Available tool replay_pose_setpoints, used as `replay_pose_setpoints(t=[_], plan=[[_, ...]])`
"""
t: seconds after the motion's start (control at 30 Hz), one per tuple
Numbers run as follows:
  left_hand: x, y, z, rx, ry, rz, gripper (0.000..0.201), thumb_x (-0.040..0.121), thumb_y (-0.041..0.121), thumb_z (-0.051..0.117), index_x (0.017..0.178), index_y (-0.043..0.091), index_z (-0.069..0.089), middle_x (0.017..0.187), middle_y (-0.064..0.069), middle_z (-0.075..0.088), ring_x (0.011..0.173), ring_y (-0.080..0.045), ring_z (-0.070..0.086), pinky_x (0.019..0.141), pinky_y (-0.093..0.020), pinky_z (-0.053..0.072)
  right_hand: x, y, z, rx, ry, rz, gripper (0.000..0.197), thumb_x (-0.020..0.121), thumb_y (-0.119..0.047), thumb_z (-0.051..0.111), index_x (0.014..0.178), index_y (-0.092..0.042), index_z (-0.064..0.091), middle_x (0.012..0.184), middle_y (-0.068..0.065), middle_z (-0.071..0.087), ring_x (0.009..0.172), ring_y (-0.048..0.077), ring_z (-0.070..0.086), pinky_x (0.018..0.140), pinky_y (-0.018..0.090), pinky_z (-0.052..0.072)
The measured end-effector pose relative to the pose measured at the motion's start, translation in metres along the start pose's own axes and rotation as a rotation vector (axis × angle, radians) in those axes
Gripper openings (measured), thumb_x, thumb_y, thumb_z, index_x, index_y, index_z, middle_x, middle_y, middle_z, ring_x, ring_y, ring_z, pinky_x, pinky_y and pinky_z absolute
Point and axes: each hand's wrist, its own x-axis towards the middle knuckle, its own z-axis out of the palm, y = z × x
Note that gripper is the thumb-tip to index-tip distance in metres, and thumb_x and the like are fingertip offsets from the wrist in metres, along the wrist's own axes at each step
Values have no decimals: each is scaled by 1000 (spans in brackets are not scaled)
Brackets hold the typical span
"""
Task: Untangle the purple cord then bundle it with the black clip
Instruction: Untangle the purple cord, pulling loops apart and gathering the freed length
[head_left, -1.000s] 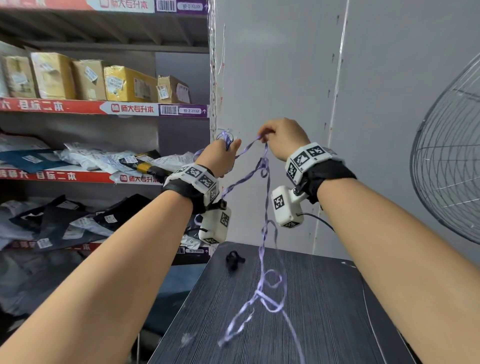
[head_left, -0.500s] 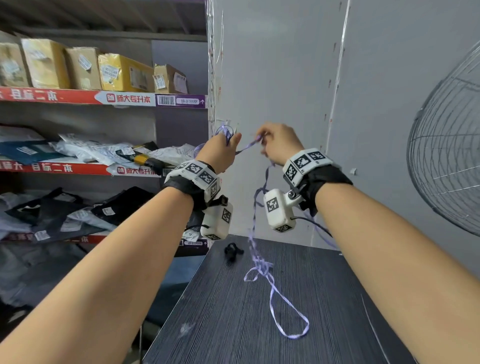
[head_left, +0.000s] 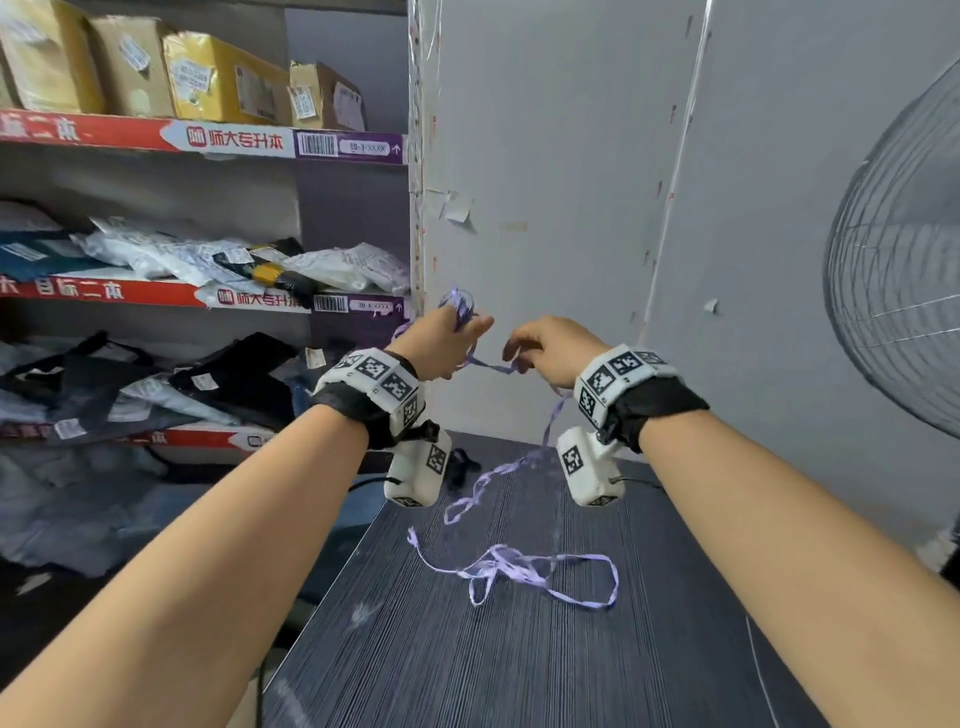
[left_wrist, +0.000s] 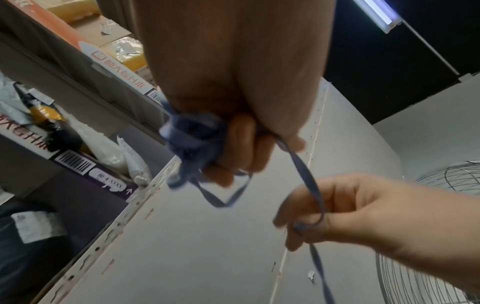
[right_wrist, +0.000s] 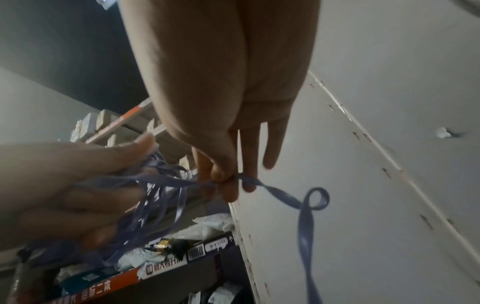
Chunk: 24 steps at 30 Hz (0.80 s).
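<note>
The purple cord (head_left: 524, 566) is a thin flat ribbon. My left hand (head_left: 447, 340) is raised and grips a wound bunch of its loops (left_wrist: 192, 139) (right_wrist: 155, 191). A short taut span runs from there to my right hand (head_left: 545, 348), which pinches the cord between thumb and fingertips (right_wrist: 223, 181) (left_wrist: 309, 222). From the right hand the cord hangs down to the dark table (head_left: 415, 649), where its loose end lies in tangled loops. The black clip (head_left: 460, 465) lies at the table's far left corner, partly hidden behind my left wrist camera.
Shelves (head_left: 208, 140) with boxes and bagged parcels stand on the left. A grey wall (head_left: 545, 182) rises just behind the table. A wire fan guard (head_left: 898, 270) stands at the right.
Both hands have dropped lower and a little apart. More cord is wound in the left hand, and the hanging tail has fallen to lie in loops on the table.
</note>
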Motion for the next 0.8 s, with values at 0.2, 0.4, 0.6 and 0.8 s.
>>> replay_pose_setpoints(t=[0.2,0.4,0.6,0.8], plan=[[-14,-24,38,-104,-197,7,28,101,24,39,74,15,38,67,-5,44,56,-17,42,58,-28,44,-11,21,75,-46,-31,113,36,86,-8,50,118,-21,56,127,8,50,121,28,45,98,35,41],[-9,-62,74,-219,-130,-130,43,98,34,43,120,-2,43,83,-9,55,73,-24,57,70,-33,51,-28,22,137,381,-55,121,52,81,-21,61,129,-14,43,127,7,50,120,24,47,102,39,39],[-8,-84,98,-227,-99,-208,56,96,41,44,127,-6,37,91,-15,55,82,-26,59,85,-45,54,-31,29,160,392,267,125,15,88,-14,59,102,-16,65,94,3,69,87,22,63,80,33,50],[-13,-108,110,-278,8,-247,22,100,29,41,91,9,42,75,-13,53,62,-20,49,68,-28,48,-34,34,170,500,280,-120,10,83,-16,69,88,-9,74,76,6,61,67,13,53,64,17,38]])
